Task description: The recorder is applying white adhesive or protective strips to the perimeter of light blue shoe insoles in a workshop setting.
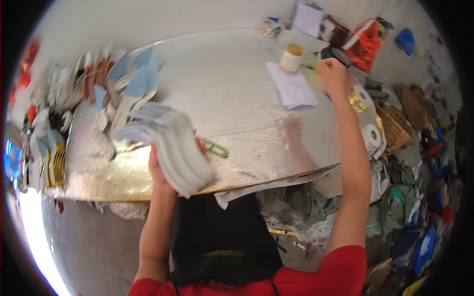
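My left hand (159, 170) grips a stack of curved grey-white insoles (174, 148) near the front edge of the table, its pieces fanned slightly and blurred. Far to the right, my right arm reaches out, and the closed fingers of my right hand (334, 76) pinch beside a round black object (337, 55). Something small and yellow shows by the fingertips, too small to name. Left of that hand stand a white jar with a tan lid (290, 59) and some white paper (292, 86). A green clip-like tool (216, 148) lies just right of the stack.
Blue and white insole pieces (136, 84) are heaped at the table's left, with a yellow-edged stack (53, 165) beyond. Rolls of tape (370, 135) and a wicker basket (393, 126) line the right side. A red bag (364, 49) and clipboard (307, 18) sit at the back right.
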`<action>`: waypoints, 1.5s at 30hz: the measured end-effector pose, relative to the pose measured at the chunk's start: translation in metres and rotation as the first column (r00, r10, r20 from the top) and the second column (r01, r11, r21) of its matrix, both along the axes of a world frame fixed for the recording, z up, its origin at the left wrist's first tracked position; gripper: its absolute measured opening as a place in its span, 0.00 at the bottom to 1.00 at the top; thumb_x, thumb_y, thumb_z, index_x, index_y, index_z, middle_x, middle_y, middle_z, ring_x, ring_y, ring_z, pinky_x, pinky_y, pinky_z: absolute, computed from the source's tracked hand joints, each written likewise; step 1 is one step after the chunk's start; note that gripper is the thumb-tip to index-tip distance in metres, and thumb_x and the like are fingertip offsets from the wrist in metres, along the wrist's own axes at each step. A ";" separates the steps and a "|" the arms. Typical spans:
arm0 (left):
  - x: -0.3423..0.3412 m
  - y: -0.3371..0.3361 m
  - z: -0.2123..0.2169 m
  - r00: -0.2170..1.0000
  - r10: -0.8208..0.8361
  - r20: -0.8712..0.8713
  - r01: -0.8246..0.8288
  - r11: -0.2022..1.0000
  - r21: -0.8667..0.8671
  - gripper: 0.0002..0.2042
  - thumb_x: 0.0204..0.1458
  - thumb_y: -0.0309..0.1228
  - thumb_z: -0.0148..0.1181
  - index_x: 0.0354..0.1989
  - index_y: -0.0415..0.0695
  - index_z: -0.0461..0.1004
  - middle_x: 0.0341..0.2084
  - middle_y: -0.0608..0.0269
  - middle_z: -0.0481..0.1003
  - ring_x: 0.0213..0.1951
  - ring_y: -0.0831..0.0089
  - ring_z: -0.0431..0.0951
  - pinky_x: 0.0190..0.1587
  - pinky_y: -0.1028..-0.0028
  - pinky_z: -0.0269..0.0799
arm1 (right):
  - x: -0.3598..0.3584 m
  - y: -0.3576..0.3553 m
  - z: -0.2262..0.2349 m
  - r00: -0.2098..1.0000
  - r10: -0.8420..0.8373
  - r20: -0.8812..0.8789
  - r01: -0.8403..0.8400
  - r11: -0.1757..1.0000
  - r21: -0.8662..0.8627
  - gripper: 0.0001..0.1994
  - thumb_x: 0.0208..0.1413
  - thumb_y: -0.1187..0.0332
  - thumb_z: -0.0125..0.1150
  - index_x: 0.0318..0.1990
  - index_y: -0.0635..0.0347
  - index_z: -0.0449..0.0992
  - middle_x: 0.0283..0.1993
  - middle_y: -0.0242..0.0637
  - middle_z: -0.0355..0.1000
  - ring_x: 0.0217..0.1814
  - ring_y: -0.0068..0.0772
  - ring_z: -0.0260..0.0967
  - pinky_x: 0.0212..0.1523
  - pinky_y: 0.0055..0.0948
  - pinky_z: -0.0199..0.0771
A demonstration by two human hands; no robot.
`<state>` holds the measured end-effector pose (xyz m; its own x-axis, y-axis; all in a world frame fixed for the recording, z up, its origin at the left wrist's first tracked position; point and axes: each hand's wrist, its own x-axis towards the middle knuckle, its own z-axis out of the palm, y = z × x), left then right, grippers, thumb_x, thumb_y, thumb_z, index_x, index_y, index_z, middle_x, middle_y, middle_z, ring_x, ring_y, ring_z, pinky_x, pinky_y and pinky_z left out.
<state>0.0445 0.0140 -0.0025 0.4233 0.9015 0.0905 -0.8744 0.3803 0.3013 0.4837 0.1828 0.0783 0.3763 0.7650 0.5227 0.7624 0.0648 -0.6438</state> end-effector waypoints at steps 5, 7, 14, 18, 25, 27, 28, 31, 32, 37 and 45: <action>-0.006 -0.003 -0.001 0.998 0.059 0.035 -0.058 0.998 -0.017 0.46 0.50 0.63 0.52 0.64 0.31 0.53 0.56 0.40 0.65 0.65 0.47 0.57 0.68 0.53 0.52 | -0.145 -0.086 -0.035 0.900 0.434 -0.042 -0.426 0.854 -0.297 0.09 0.51 0.65 0.59 0.33 0.60 0.78 0.26 0.40 0.76 0.28 0.35 0.73 0.32 0.33 0.71; -0.008 -0.004 0.000 0.997 0.055 0.058 -0.056 0.998 0.017 0.46 0.50 0.62 0.52 0.65 0.31 0.53 0.56 0.41 0.64 0.66 0.47 0.55 0.68 0.53 0.51 | -0.192 -0.121 -0.043 0.813 0.581 -0.048 -0.570 0.775 -0.274 0.09 0.51 0.65 0.59 0.33 0.60 0.78 0.25 0.41 0.74 0.27 0.37 0.72 0.31 0.34 0.71; -0.014 -0.005 0.001 0.995 0.088 0.046 -0.092 0.990 0.108 0.43 0.53 0.63 0.47 0.65 0.36 0.56 0.61 0.44 0.61 0.64 0.46 0.59 0.65 0.50 0.57 | -0.263 -0.153 -0.025 0.730 0.653 -0.202 -0.676 0.648 -0.351 0.06 0.53 0.69 0.60 0.32 0.62 0.78 0.23 0.33 0.74 0.23 0.21 0.67 0.27 0.24 0.66; -0.014 -0.005 -0.002 0.985 0.167 -0.050 -0.168 0.986 -0.017 0.37 0.57 0.60 0.44 0.63 0.38 0.60 0.55 0.43 0.68 0.55 0.46 0.71 0.56 0.49 0.69 | -0.273 -0.144 -0.028 0.732 0.660 -0.169 -0.678 0.683 -0.272 0.06 0.55 0.71 0.58 0.33 0.64 0.78 0.23 0.32 0.74 0.22 0.19 0.64 0.24 0.22 0.62; -0.012 -0.007 0.001 0.998 0.054 -0.037 -0.054 0.998 -0.009 0.39 0.54 0.63 0.44 0.61 0.38 0.62 0.52 0.42 0.69 0.53 0.46 0.70 0.60 0.47 0.62 | -0.267 -0.132 -0.036 0.568 0.552 -0.610 -0.773 0.612 -0.166 0.11 0.57 0.66 0.57 0.26 0.63 0.73 0.15 0.29 0.64 0.18 0.22 0.57 0.31 0.25 0.65; -0.013 -0.005 0.003 0.997 0.079 0.017 -0.079 0.997 0.025 0.39 0.54 0.63 0.43 0.61 0.39 0.62 0.51 0.43 0.69 0.53 0.46 0.70 0.61 0.47 0.62 | -0.258 -0.137 -0.038 0.427 0.468 -0.774 -0.813 0.573 -0.102 0.14 0.57 0.64 0.56 0.22 0.60 0.70 0.12 0.27 0.58 0.17 0.25 0.57 0.34 0.28 0.66; -0.014 -0.004 0.004 0.992 0.115 0.047 -0.115 0.993 0.001 0.39 0.54 0.64 0.42 0.61 0.39 0.62 0.50 0.43 0.69 0.53 0.46 0.70 0.61 0.47 0.61 | -0.253 -0.144 -0.040 0.152 0.509 -0.847 -0.846 0.510 0.155 0.17 0.60 0.63 0.52 0.19 0.56 0.63 0.12 0.24 0.53 0.16 0.24 0.51 0.37 0.28 0.65; -0.015 -0.003 0.003 0.966 0.113 0.232 -0.103 0.993 -0.057 0.40 0.54 0.66 0.38 0.60 0.38 0.62 0.48 0.40 0.71 0.50 0.49 0.73 0.56 0.50 0.68 | -0.246 -0.175 -0.051 -0.176 0.513 -0.840 -0.805 0.417 0.423 0.22 0.64 0.60 0.45 0.16 0.50 0.54 0.13 0.21 0.46 0.16 0.22 0.46 0.38 0.29 0.63; -0.016 -0.003 0.003 0.968 0.146 0.202 -0.132 0.988 -0.081 0.40 0.54 0.66 0.38 0.60 0.38 0.62 0.48 0.40 0.71 0.50 0.49 0.73 0.56 0.50 0.68 | -0.247 -0.190 -0.055 -0.221 0.498 -0.839 -0.802 0.397 0.447 0.23 0.65 0.59 0.43 0.15 0.49 0.51 0.13 0.20 0.44 0.17 0.21 0.45 0.37 0.30 0.62; -0.017 -0.006 -0.005 0.941 0.326 0.090 -0.325 0.945 -0.024 0.33 0.59 0.59 0.42 0.59 0.41 0.63 0.49 0.47 0.71 0.52 0.52 0.72 0.58 0.52 0.66 | -0.284 -0.264 -0.067 -0.251 0.377 -0.892 -0.786 0.458 0.415 0.16 0.65 0.57 0.48 0.33 0.61 0.71 0.17 0.23 0.53 0.22 0.19 0.51 0.40 0.29 0.63; -0.007 -0.041 -0.020 0.063 0.824 -0.563 -0.215 0.562 0.799 0.19 0.59 0.33 0.56 0.57 0.41 0.64 0.48 0.58 0.71 0.49 0.67 0.72 0.51 0.70 0.69 | -0.318 -0.326 -0.056 -0.547 0.325 -0.771 -0.704 0.321 0.634 0.18 0.62 0.54 0.52 0.49 0.59 0.69 0.28 0.29 0.64 0.33 0.23 0.60 0.52 0.31 0.59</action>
